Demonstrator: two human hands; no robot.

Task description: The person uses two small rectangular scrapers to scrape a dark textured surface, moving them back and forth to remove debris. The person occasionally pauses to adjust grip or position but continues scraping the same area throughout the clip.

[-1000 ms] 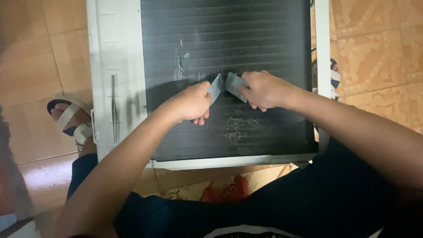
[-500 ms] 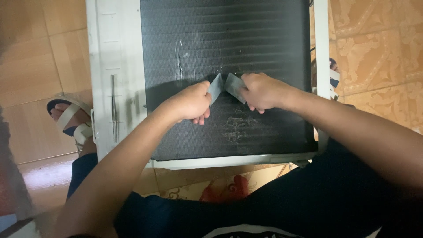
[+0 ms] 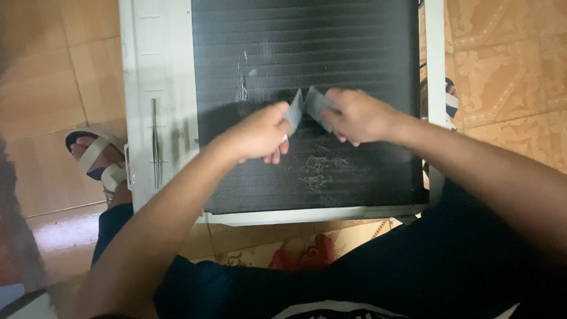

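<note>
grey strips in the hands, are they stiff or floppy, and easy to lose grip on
Probably thin and bendy: the grey strips look flat, and each angles up from the dark finned panel where the left hand and right hand pinch them. Likely light, since fingertips alone hold them. Whether they are slippery, I cannot tell.

A floor [image 3: 41,77] of glossy tan tiles carried everything, with patterned cream-and-brown tiles at the right. Directly on it lay a white-framed unit [image 3: 162,106] with a dark finned panel [image 3: 307,53] facing up. A foot in a white-strapped sandal [image 3: 97,159] stood on the tiles just beside the frame's left edge.
</note>
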